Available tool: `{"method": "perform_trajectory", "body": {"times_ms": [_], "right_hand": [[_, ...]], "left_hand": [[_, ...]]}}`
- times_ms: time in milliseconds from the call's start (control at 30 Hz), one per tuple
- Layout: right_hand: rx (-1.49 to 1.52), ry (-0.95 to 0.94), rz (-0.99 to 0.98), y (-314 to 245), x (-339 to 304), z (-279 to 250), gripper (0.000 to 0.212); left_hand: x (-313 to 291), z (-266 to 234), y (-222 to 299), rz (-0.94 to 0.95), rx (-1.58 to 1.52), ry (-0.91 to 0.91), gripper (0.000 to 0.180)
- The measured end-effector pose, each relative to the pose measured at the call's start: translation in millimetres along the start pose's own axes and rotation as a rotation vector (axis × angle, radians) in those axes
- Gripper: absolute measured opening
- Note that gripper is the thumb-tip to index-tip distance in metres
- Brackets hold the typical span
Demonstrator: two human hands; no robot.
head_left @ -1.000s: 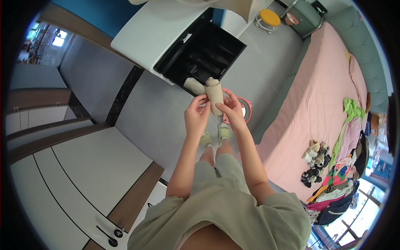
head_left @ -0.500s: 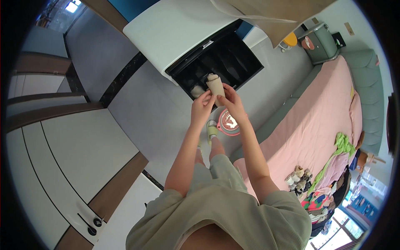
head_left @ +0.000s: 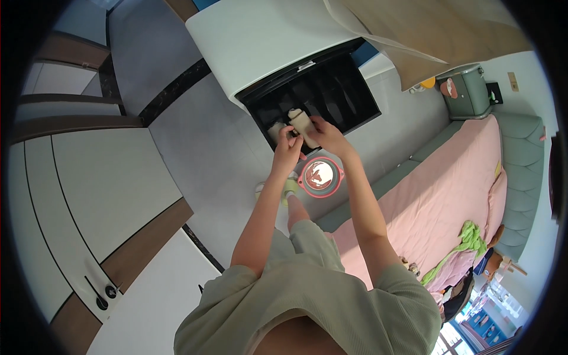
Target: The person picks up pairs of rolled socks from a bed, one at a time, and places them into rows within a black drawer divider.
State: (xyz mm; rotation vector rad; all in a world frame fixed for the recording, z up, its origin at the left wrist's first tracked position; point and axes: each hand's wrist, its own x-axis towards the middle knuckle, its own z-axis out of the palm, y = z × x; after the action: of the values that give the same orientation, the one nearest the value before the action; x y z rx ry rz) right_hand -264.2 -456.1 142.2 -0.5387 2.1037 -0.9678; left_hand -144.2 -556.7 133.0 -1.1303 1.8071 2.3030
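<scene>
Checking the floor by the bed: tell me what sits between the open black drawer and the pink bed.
In the head view, a round grey basin with a pink rim sits on the grey floor between the black drawer and the pink bed.

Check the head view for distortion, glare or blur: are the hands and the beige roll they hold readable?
Head view: strong fisheye bending, with the cabinet doors curving toward the black rim. Daylight is even, with no glare on the floor. The left hand and right hand are small but fairly sharp, both on the beige roll. The open drawer is dark, its contents hard to make out.
</scene>
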Motion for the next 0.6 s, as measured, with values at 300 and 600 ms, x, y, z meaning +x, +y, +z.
{"method": "perform_trajectory", "body": {"times_ms": [300, 600], "right_hand": [[-0.4, 0.183, -0.155, 4, 0, 26, 0.044], [-0.458, 0.139, -0.104, -1, 4, 32, 0.038]], "left_hand": [[5, 4, -13, 0.14, 0.381, 0.062, 0.045], [2, 7, 6, 0.056, 0.787, 0.115, 0.044]]}}
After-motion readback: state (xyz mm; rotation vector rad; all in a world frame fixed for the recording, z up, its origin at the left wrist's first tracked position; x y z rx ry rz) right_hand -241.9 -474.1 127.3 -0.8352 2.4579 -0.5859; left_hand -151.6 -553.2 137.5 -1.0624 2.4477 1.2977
